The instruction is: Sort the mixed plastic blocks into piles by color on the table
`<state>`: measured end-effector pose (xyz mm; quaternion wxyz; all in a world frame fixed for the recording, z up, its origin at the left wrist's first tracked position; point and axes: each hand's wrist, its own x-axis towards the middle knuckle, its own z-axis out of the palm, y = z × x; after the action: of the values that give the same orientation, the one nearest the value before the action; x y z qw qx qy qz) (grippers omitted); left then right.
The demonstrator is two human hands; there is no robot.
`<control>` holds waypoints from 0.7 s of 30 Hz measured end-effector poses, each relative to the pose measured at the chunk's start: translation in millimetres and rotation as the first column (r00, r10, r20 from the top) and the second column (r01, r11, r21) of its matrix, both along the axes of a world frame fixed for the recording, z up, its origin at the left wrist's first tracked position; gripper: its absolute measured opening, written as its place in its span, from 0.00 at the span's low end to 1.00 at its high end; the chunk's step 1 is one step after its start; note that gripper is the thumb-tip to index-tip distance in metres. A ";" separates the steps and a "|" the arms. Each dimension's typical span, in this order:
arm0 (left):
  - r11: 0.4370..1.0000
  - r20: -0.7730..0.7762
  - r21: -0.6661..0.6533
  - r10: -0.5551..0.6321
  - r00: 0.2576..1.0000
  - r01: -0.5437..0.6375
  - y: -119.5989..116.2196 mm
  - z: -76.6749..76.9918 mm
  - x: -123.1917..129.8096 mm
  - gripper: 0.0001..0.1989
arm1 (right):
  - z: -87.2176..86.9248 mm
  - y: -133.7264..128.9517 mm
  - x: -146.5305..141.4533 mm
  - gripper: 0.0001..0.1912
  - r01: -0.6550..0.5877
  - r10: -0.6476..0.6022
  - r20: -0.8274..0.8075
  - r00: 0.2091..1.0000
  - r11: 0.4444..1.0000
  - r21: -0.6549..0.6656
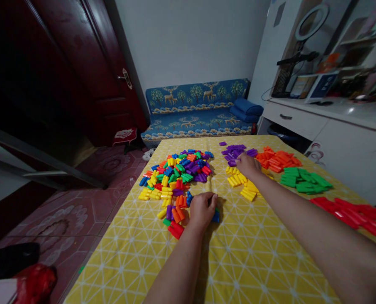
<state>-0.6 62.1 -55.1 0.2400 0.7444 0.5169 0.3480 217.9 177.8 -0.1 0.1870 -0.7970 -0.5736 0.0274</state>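
Note:
A mixed heap of plastic building pieces (pixel 178 171) in several colours lies left of centre on the table. At its near right edge, my left hand (pixel 203 209) rests with its fingers curled; a blue piece (pixel 216 217) pokes out just past the fingers, and what they grip is hidden. My right hand (pixel 249 165) reaches across to the purple pieces (pixel 233 153), fingers closed and pointing down at that pile. Whether a piece is between its fingertips cannot be seen. Just below this hand lie yellow pieces (pixel 236 179), partly covered by the wrist.
Orange pieces (pixel 278 159), green pieces (pixel 304 180) and red pieces (pixel 352 213) form separate piles along the table's right side. The yellow patterned tablecloth (pixel 150 253) covers the table. Behind stands a blue sofa (pixel 194 122); a white cabinet (pixel 342 139) is at the right.

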 end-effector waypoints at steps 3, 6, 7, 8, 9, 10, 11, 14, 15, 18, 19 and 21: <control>1.000 -0.010 0.002 -0.009 1.000 0.009 -0.5 2.1 0.1 0.16 | -7.4 11.9 5.0 0.14 -0.023 0.024 0.017 1.000 0.999 -0.048; 1.000 -0.012 -0.001 -0.010 1.000 0.010 -0.7 3.4 0.1 0.16 | -16.9 21.4 0.9 0.14 -0.051 0.052 0.016 0.999 0.998 -0.044; 1.000 -0.012 -0.001 -0.008 1.000 0.008 -0.7 3.6 0.2 0.16 | -19.2 24.8 -1.1 0.14 -0.054 0.054 0.009 0.998 0.998 -0.035; 1.000 -0.011 0.000 -0.007 1.000 0.007 -0.7 3.7 0.2 0.16 | -20.9 28.4 -3.1 0.14 -0.054 0.054 0.001 0.999 0.998 -0.020; 1.000 -0.012 0.001 -0.006 1.000 0.006 -0.8 3.8 0.3 0.16 | -22.0 32.3 -5.0 0.14 -0.053 0.053 -0.009 0.999 0.999 -0.001; 1.000 -0.013 0.001 -0.006 1.000 0.006 -0.9 3.9 0.4 0.16 | -22.5 36.5 -6.8 0.13 -0.052 0.053 -0.021 0.998 0.998 0.022; 1.000 -0.014 0.000 -0.005 1.000 0.005 -1.0 3.9 0.5 0.16 | -22.7 40.9 -8.5 0.12 -0.052 0.054 -0.035 0.998 0.998 0.047; 1.000 -0.013 -0.004 -0.002 1.000 0.002 -1.8 4.1 0.9 0.15 | -22.0 53.6 -13.1 0.10 -0.049 0.062 -0.094 0.994 0.990 0.135; 1.000 -0.013 -0.004 -0.004 1.000 0.004 -2.1 4.2 1.1 0.15 | -21.9 56.8 -14.8 0.12 -0.042 0.062 -0.117 0.991 0.985 0.169; 1.000 -0.007 0.003 -0.005 1.000 0.005 -2.7 4.3 1.2 0.15 | -23.6 58.1 -22.0 0.20 -0.023 0.074 -0.177 0.981 0.961 0.275; 1.000 -0.008 0.005 -0.005 1.000 0.005 -2.8 4.3 1.2 0.15 | -25.1 54.9 -25.7 0.21 -0.031 0.094 -0.193 0.977 0.951 0.307; 1.000 -0.008 0.007 -0.005 1.000 0.005 -2.9 4.5 1.0 0.15 | -30.0 41.9 -35.3 0.22 -0.072 0.154 -0.208 0.966 0.932 0.356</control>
<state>0.4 59.3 -50.6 0.2361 0.7479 0.5148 0.3463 182.6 219.7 -30.1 0.3880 -0.7086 -0.5886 0.0301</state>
